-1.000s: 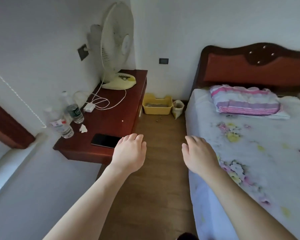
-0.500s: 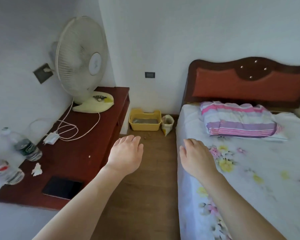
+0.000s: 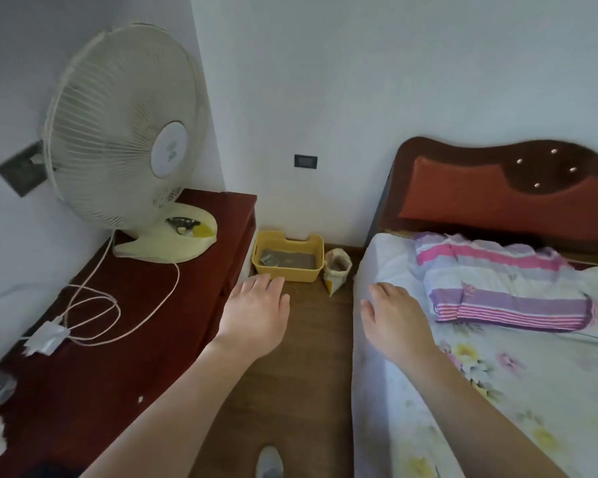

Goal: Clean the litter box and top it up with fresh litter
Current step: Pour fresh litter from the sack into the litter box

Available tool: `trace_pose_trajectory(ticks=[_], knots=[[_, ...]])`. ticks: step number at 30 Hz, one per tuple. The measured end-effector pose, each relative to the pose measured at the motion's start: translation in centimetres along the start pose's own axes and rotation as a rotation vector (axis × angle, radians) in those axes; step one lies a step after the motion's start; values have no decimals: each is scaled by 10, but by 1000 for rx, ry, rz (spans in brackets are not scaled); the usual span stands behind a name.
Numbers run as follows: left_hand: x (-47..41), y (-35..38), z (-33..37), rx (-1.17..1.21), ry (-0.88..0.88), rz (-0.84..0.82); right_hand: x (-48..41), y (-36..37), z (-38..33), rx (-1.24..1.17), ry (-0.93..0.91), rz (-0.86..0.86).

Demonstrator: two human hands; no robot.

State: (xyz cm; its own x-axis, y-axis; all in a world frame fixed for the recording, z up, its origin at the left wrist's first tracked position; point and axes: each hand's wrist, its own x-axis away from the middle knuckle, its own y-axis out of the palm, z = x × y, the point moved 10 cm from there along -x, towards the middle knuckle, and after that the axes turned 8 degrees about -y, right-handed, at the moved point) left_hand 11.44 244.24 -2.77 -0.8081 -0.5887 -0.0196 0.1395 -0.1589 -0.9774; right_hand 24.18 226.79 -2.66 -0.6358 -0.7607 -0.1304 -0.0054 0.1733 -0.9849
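Left hand [image 3: 256, 307] first: palm down, fingers loosely spread and holding nothing, hovering over the wooden floor [image 3: 301, 374] beside the edge of the dark red table [image 3: 125, 357]. On that table, far left to right, I note a white plug adapter [image 3: 45, 341] with its looped cord [image 3: 94, 305], then a cream fan [image 3: 121, 132] on its base. Past my fingertips, against the back wall, sits the yellow litter box [image 3: 287, 274] with grey litter inside; just beside it on the right stands a small open litter bag [image 3: 337, 274]. Right hand [image 3: 394, 317] also flat, fingers apart and empty, over the edge of the bed [image 3: 497, 374], near a striped pillow [image 3: 504, 284].
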Motion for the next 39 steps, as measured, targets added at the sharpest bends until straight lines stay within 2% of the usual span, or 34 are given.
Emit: trace_pose_trajectory(ticks=[8,14,21,26,33,39], knots=[[-146,9,13,-44,100,-43,-108,9,38,-21,145,-109],[-232,21,39,-44,144,-67,-175,20,79,-67,194,-129],[-338,51,71,-63,119,-105,-275,55,147,-175,171,-156],[-404,57,87,-80,82,-103,-349,68,188,-144,117,-182],[-480,65,87,-44,65,-96,-427,81,205,-88,52,-205],[-550,98,77,-29,111,-127,-483,111,214,-88,115,-249]])
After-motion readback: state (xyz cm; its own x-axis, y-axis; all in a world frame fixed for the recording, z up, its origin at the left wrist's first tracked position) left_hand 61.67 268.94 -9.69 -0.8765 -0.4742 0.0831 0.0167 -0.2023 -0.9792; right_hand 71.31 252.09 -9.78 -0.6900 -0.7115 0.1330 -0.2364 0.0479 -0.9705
